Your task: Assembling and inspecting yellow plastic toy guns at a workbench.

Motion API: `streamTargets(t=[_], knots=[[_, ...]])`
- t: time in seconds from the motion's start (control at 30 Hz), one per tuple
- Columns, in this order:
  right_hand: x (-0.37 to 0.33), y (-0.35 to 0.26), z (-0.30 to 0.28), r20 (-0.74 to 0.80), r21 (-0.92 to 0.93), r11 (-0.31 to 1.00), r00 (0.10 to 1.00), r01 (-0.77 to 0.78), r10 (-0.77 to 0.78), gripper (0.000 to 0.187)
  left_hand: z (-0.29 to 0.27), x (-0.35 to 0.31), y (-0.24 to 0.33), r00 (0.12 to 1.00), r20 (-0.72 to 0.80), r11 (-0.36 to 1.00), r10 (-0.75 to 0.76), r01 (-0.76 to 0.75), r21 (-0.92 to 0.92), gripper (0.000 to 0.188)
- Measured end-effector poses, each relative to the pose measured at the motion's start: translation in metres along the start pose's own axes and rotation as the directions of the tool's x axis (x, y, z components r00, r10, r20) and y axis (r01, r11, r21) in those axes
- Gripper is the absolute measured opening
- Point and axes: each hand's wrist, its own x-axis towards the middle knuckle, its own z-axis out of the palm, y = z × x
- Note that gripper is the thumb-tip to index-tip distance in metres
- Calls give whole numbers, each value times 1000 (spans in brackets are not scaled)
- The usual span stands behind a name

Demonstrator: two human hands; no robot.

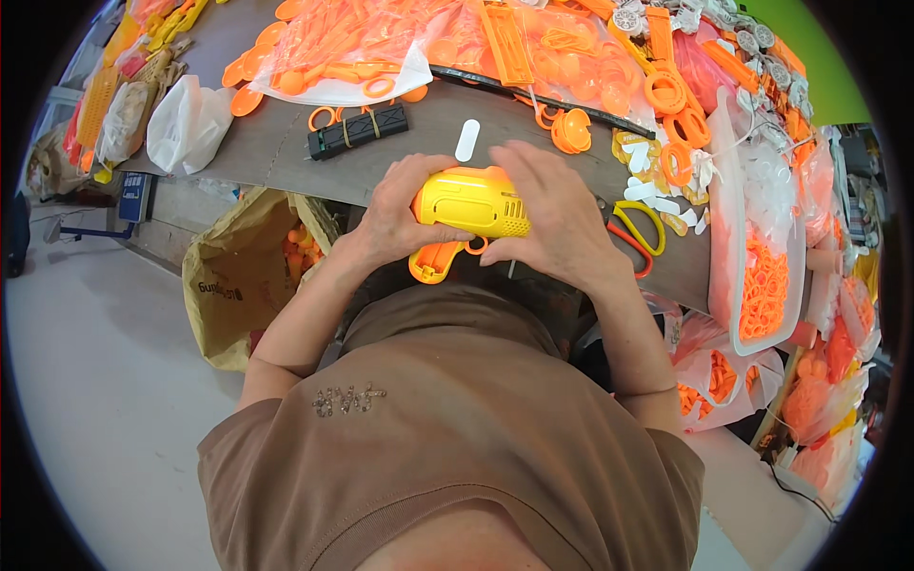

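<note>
Head view: the yellow case (471, 202) is between my two hands, at the near edge of the table (257, 152) and just in front of my shirt. My left hand (400, 214) grips its left end, the thumb along the lower side and the fingers over the top. My right hand (547, 214) is curved around the right end with its fingers stretched out; they are slightly blurred, so I cannot tell whether it grips or only rests there.

I judge the piece to be partly put together: the yellow case looks whole on the side facing up, and an orange handle (433, 262) sticks out below it, beside a small orange ring (476, 247). The handle shows an open hollow, so that part looks unfinished to me. I cannot see the underside, so what is done there is hidden.

Past my hands, one white strip (467, 140) lies loose on the table, near a black bar (357, 131) with a band around it. Scissors (640, 233) lie to the right. The bag of orange parts (352, 48) at the far side is well filled, which suggests plenty of work left
</note>
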Motion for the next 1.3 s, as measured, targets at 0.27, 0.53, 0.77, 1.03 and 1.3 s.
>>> streamTargets(t=[0.27, 0.53, 0.77, 1.03, 1.3], knots=[[13, 2, 10, 324, 40, 992, 938, 117, -124, 70, 3, 2, 1, 991, 28, 991, 128, -129, 40, 63], [8, -1, 8, 290, -25, 994, 953, 103, -91, 75, 1, 5, -2, 993, 30, 993, 115, -116, 29, 64], [-4, 10, -7, 125, 4, 999, 991, -47, 47, 64, 3, 20, 3, 998, 35, 989, 52, -56, 136, 67], [18, 69, -10, -11, -227, 962, 989, -149, 151, 30, 9, 19, -1, 977, -39, 977, -210, 211, 23, 62], [10, 94, -34, 59, -335, 914, 963, -230, 264, 21, 18, 33, 1, 982, -124, 978, -143, 159, 132, 65]])
